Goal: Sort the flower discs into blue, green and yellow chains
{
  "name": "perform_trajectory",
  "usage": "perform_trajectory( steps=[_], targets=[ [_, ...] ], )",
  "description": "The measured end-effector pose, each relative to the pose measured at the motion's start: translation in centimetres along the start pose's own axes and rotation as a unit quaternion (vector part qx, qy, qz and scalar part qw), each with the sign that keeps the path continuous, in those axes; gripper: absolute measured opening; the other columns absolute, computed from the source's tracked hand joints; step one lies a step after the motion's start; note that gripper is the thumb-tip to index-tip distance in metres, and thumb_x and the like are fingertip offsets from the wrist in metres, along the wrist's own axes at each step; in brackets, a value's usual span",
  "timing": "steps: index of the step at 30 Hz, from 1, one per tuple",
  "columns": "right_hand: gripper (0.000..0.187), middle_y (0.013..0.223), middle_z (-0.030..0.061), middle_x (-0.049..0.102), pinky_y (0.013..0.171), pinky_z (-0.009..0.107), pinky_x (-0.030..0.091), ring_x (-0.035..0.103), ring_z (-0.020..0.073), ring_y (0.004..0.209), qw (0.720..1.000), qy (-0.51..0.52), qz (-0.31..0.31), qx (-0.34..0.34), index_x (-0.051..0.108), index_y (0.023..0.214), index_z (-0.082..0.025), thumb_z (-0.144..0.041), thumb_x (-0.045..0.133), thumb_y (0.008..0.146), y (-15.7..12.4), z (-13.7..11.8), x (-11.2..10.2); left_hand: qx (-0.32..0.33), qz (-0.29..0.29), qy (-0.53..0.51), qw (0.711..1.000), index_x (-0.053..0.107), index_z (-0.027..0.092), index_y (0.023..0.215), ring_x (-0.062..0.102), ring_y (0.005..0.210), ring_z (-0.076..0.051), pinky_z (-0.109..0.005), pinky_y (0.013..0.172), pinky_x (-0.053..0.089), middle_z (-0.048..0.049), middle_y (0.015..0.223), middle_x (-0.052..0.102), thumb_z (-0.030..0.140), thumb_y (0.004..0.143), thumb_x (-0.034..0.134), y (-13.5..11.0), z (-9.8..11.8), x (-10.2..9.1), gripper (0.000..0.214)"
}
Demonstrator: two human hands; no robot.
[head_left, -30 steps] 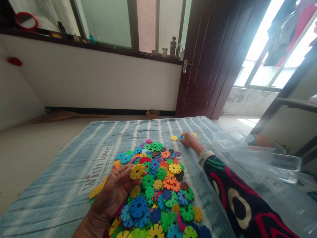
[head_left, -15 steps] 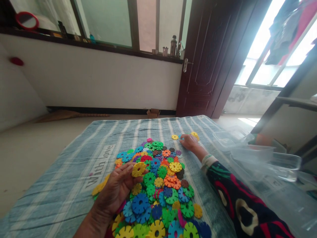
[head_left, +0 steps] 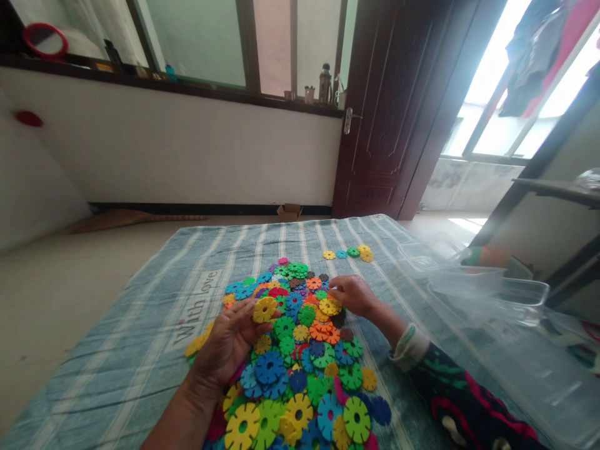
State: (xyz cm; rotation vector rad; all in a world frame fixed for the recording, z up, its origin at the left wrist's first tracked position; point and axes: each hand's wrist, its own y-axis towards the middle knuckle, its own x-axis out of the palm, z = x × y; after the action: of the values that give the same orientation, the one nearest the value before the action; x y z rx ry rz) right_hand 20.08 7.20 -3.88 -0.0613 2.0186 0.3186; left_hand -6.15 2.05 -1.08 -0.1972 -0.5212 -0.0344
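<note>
My left hand (head_left: 229,337) is closed on a yellow notched disc (head_left: 265,309), pinched between thumb and fingers above the pile. My right hand (head_left: 355,294) is at the right edge of the pile, its bent fingertips over the discs beside an orange disc (head_left: 314,284) and a yellow disc (head_left: 329,306); thumb and forefinger look a little apart, with no disc visible between them. The pile of notched plastic discs (head_left: 284,327) is many-coloured and overlapping. Beyond it lies a short row: a yellow disc (head_left: 329,255), a blue disc (head_left: 341,254), a green disc (head_left: 353,252) and overlapping yellow discs (head_left: 366,255).
A blue-grey striped cloth (head_left: 154,300) covers the table. Clear plastic boxes (head_left: 497,300) stand along the right side. More yellow discs (head_left: 199,342) lie left of my left wrist. Behind are a brown door (head_left: 384,112) and a small cardboard box (head_left: 289,212) on the floor.
My right hand has left the row and moved back toward me to the pile's right edge. The row's blue and green discs now show fully. My left hand still holds the yellow disc.
</note>
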Motion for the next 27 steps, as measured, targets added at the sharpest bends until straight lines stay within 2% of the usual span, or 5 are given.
perform_trajectory(
  steps=[8,14,27],
  targets=[
    [0.017,0.086,0.0018,0.071,0.068,0.023,0.036,0.061,0.0160,0.081,1.000,-0.016,0.014,0.014,0.072,0.087,-0.024,-0.029,0.056,0.083,-0.4,-0.4,0.6,0.002,0.006,0.001,1.000,0.066,0.011,0.079,0.071,0.071,-0.022,-0.026,0.056,0.059,-0.0093,0.079,0.073,0.010,0.073,0.064,-0.2,0.0,0.1,0.006],
    [0.019,0.089,0.0029,0.067,0.074,0.023,0.038,0.060,0.0155,0.084,1.000,-0.007,0.030,-0.005,0.071,0.085,-0.022,-0.027,0.053,0.085,-1.3,-0.3,1.6,0.010,-0.015,0.000,1.000,0.067,0.011,0.079,0.071,0.070,-0.022,-0.027,0.056,0.058,-0.0086,0.079,0.073,0.012,0.076,0.063,-0.1,-0.1,-0.1,0.005],
    [0.014,0.080,0.0007,0.061,0.072,0.022,0.039,0.056,0.0122,0.076,0.990,0.111,0.086,-0.026,0.068,0.073,-0.019,-0.017,0.057,0.080,-4.8,0.1,2.6,0.019,-0.027,0.008,0.999,0.064,0.010,0.081,0.071,0.069,-0.020,-0.025,0.054,0.058,-0.0086,0.079,0.072,0.013,0.079,0.060,0.4,-0.5,-0.5,0.005]
  ],
)
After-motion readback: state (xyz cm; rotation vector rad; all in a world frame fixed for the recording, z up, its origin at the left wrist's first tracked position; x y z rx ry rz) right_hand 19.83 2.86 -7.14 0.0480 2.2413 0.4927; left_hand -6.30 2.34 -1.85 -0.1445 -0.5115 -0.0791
